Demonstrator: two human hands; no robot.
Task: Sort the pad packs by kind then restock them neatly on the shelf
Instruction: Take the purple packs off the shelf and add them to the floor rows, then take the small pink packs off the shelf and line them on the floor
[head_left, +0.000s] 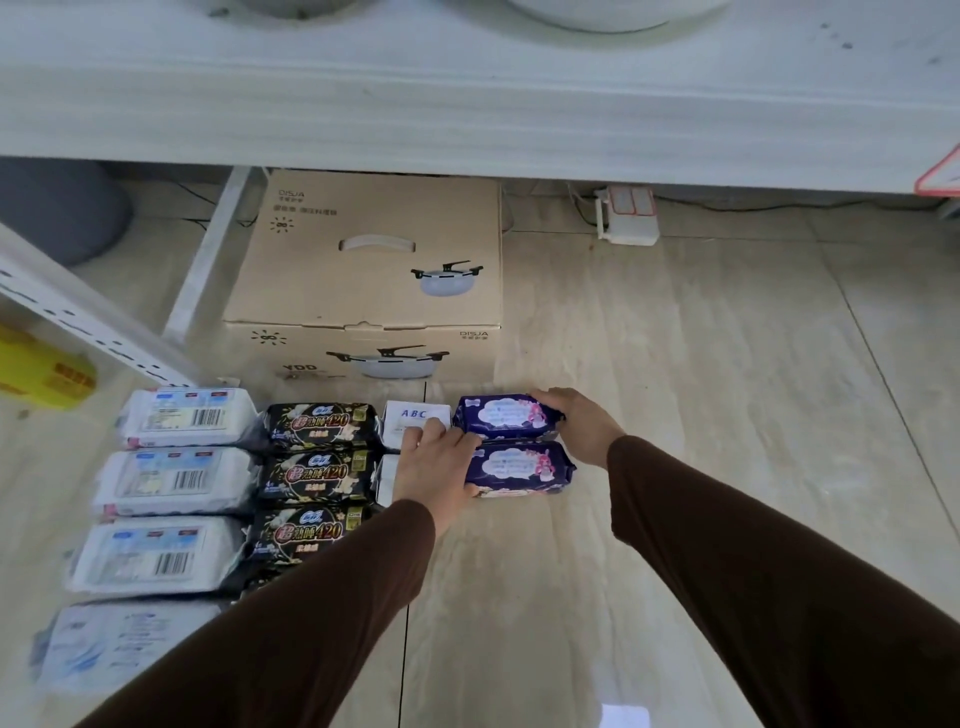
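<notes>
— On the tiled floor (675, 415), what do we read?
— "ABC" on a white pack (415, 415), "420" on black packs (319, 423).
— Our hands?
— Right hand (582, 426) grips the far purple pack (501, 418); left hand (434, 467) lies flat beside it.

Single head-worn wide-angle view, looking forward and steeply down at the floor (675, 415) from close above, beneath a shelf edge (467, 130)

Pad packs (322, 467) in side-by-side columns on the floor (675, 415), just before a carton (369, 280) under the shelf (467, 114).
</notes>
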